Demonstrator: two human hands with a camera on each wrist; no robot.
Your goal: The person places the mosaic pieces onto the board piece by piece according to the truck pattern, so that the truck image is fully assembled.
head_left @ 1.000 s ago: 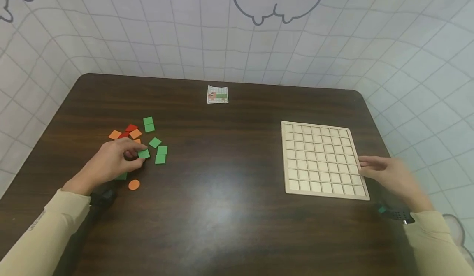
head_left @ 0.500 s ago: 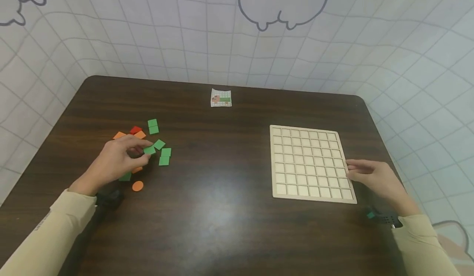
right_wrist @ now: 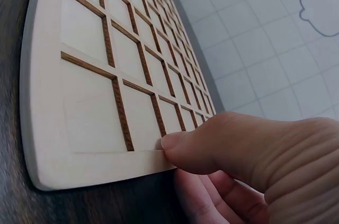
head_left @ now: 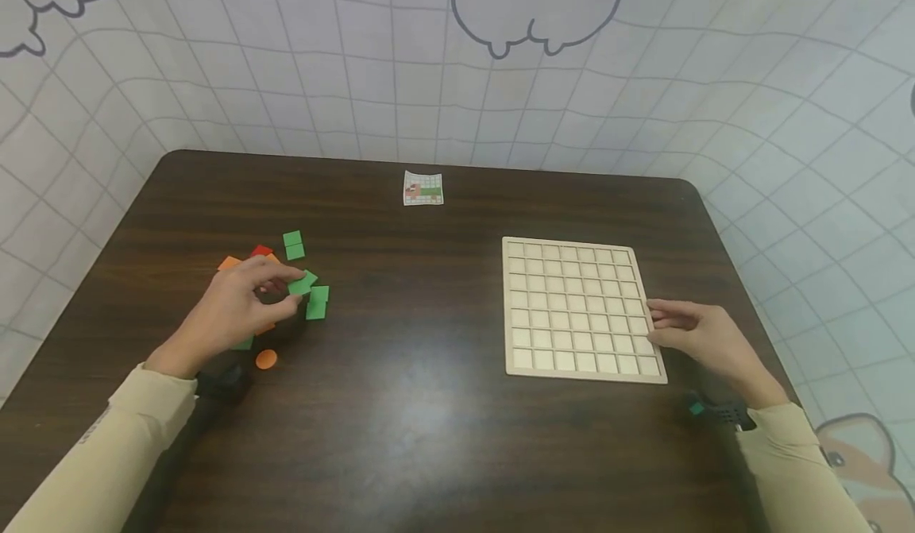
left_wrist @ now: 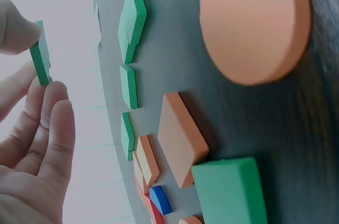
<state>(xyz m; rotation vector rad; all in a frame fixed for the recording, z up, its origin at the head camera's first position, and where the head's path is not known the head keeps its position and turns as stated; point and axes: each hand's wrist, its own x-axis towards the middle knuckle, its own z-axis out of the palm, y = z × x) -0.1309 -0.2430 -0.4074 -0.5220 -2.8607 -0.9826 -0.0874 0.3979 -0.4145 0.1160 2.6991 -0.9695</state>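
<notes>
The left hand (head_left: 236, 299) pinches a green tile (left_wrist: 40, 57) at left near loose tiles (head_left: 316, 309), a grip best light and edge-only; the right hand (head_left: 704, 342) pinches the wooden board (head_left: 574, 303) by its right rim, fingertips seemingly beneath

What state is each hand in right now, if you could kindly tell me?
Left hand: holding a green tile between thumb and fingers.
Right hand: holding the board by its edge.
</notes>
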